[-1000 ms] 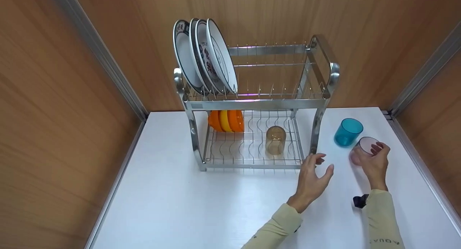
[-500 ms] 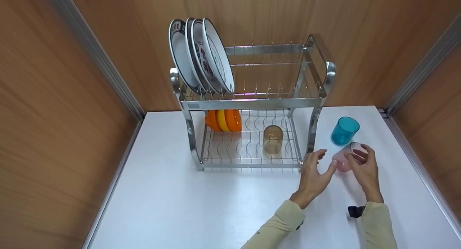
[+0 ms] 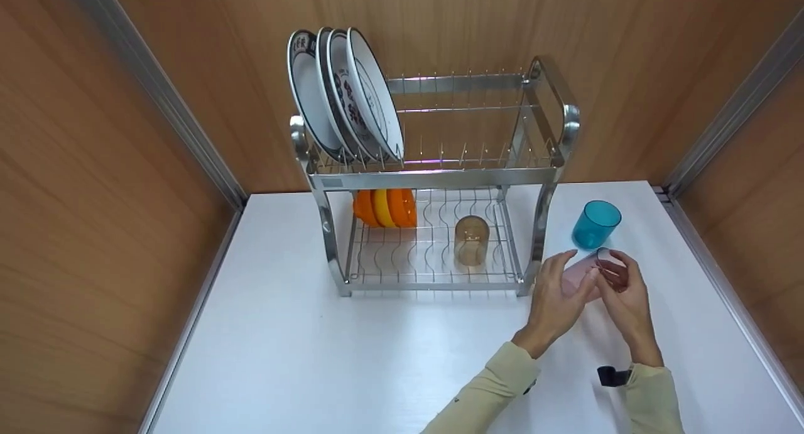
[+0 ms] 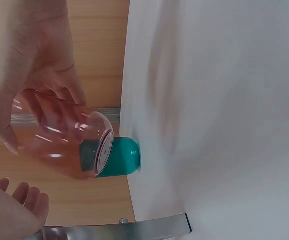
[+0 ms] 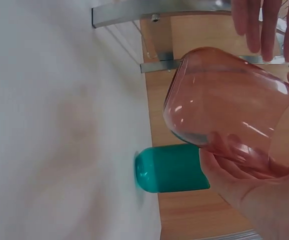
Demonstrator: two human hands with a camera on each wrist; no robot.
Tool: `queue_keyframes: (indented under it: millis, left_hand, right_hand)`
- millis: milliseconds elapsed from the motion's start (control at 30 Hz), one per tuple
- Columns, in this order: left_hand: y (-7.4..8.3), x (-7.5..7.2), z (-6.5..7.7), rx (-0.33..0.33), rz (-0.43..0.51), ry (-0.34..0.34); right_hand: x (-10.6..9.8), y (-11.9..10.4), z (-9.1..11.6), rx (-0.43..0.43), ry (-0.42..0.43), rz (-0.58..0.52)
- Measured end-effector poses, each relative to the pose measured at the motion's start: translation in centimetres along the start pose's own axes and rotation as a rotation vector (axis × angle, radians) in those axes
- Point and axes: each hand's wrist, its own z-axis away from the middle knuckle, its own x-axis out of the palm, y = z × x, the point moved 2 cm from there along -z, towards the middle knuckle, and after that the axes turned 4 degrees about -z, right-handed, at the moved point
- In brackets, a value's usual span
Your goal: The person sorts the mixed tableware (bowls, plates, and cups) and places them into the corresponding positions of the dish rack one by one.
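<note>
A clear pink drinking glass (image 3: 579, 276) is held tilted above the white table by my right hand (image 3: 630, 305), fingers and thumb around its rim end. My left hand (image 3: 556, 302) is beside its base end, fingers relaxed. In the left wrist view a gap shows between the left fingers (image 4: 30, 197) and the pink glass (image 4: 67, 137). Just behind, a teal glass (image 3: 597, 225) stands on the table, mouth up. In the right wrist view the pink glass (image 5: 224, 102) overlaps part of the teal glass (image 5: 174, 169).
A two-tier metal dish rack (image 3: 433, 180) stands left of the hands. Several patterned plates (image 3: 377, 101) lean in its upper tier. Below are orange and yellow bowls (image 3: 384, 208) and an upside-down amber glass (image 3: 471, 240). Wooden panels (image 3: 207, 283) enclose the white table (image 3: 377, 358).
My right hand has lifted the pink glass and brought it left, tipping it so its base points toward the left hand. The left hand has moved slightly closer to it.
</note>
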Motion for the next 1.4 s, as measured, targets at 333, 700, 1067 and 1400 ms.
queue_keyframes:
  millis: [333, 700, 1067, 1400]
  left_hand:
    - [0.1, -0.6, 0.0, 0.049, 0.015, 0.004]
    - [-0.4, -1.1, 0.3, 0.063, 0.082, 0.058]
    - [0.0, -2.9, 1.2, -0.077, 0.460, 0.142]
    - [2.5, -6.7, 2.1, -0.144, 0.638, 0.228]
  right_hand:
    - [1.2, -1.1, 0.9, 0.042, -0.033, -0.144]
    - [2.0, -2.8, 1.9, 0.051, -0.052, -0.444]
    - [3.8, -5.1, 2.6, 0.014, -0.068, -0.640]
    - [5.8, -6.5, 3.4, -0.132, -0.128, -0.757]
